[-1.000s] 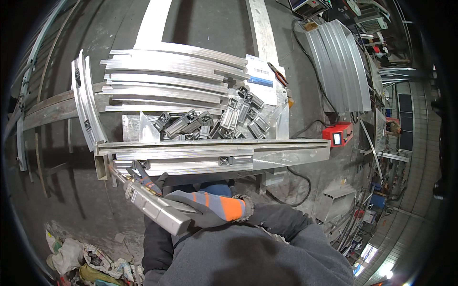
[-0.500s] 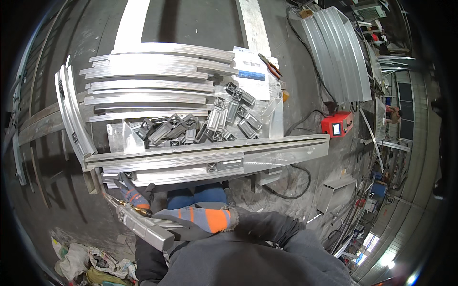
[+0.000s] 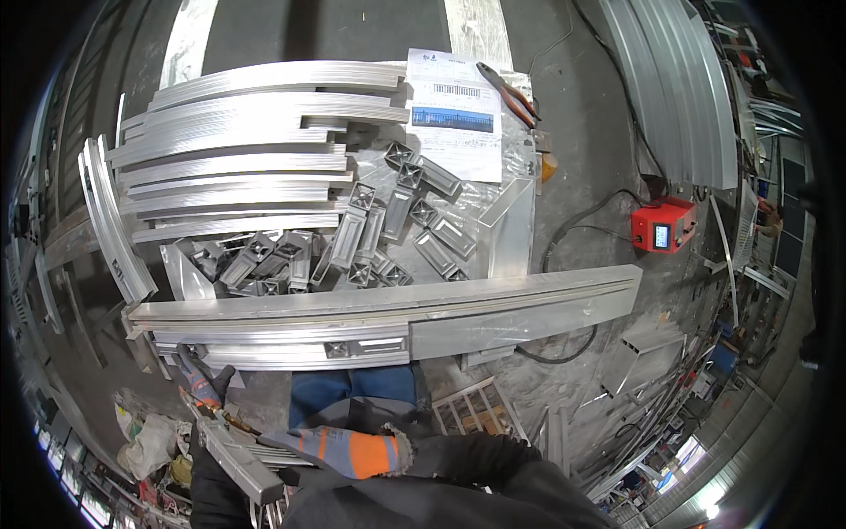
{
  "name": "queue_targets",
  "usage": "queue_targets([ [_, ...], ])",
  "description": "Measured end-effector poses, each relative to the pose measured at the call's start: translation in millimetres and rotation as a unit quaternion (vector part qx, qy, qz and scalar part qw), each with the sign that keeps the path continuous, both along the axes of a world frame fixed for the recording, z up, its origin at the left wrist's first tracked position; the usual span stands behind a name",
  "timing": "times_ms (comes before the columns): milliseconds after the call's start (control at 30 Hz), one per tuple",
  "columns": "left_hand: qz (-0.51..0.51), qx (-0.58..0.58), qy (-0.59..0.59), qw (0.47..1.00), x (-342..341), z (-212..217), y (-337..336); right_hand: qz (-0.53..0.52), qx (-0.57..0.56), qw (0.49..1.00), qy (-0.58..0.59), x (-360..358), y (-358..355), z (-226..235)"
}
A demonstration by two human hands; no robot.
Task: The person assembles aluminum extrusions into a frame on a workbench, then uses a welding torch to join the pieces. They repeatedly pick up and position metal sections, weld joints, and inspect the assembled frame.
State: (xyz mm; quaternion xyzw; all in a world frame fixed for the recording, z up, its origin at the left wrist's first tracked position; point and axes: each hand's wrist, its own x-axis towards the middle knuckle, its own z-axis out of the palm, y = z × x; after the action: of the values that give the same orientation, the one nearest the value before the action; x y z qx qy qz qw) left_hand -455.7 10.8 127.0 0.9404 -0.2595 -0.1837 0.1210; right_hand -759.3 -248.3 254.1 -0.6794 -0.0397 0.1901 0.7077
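1. While both gloved hands work low at the person's lap, a short aluminium profile piece (image 3: 233, 458) lies between them, below the surface (image 3: 515, 238).
2. Left hand (image 3: 201, 386) grips its upper end; right hand (image 3: 348, 450) is closed over its lower end.
3. Judging by this, the piece is being carried; placing it calls for lifting it over the long aluminium beam (image 3: 388, 313) toward the heap of short profile offcuts (image 3: 352, 242).

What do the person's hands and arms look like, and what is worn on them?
Both hands wear knitted work gloves in grey-blue with orange bands. The left hand shows a dark cuff at its wrist. The right hand has a frayed pale cuff, which meets a dark grey sleeve of thick fabric.
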Motion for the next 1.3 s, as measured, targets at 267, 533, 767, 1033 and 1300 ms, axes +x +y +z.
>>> queue_targets([
  [267, -0.018, 0.054, 0.017, 0.998, 9.5, 3.9, 4.9, 0.004, -0.055, 0.994, -0.099, -10.3, -61.6, 4.9],
  [533, -0.002, 0.098, 0.067, 0.993, 14.9, 11.1, 8.3, 0.067, -0.286, 0.944, -0.15, -21.1, -81.1, -0.5],
  [767, -0.002, 0.061, 0.069, 0.996, 11.5, 9.4, 19.5, -0.049, 0.016, 0.996, -0.075, -27.4, -79.3, -16.7],
  [1033, 0.009, 0.046, 0.081, 0.996, 9.5, 8.4, 27.6, 0.08, -0.047, 0.993, -0.068, -21.4, -97.0, -10.8],
  [1300, 0.012, 0.03, 0.092, 0.995, 12.8, 6.5, 28.8, 0.05, -0.043, 0.995, -0.079, -20.9, -90.3, -15.1],
])
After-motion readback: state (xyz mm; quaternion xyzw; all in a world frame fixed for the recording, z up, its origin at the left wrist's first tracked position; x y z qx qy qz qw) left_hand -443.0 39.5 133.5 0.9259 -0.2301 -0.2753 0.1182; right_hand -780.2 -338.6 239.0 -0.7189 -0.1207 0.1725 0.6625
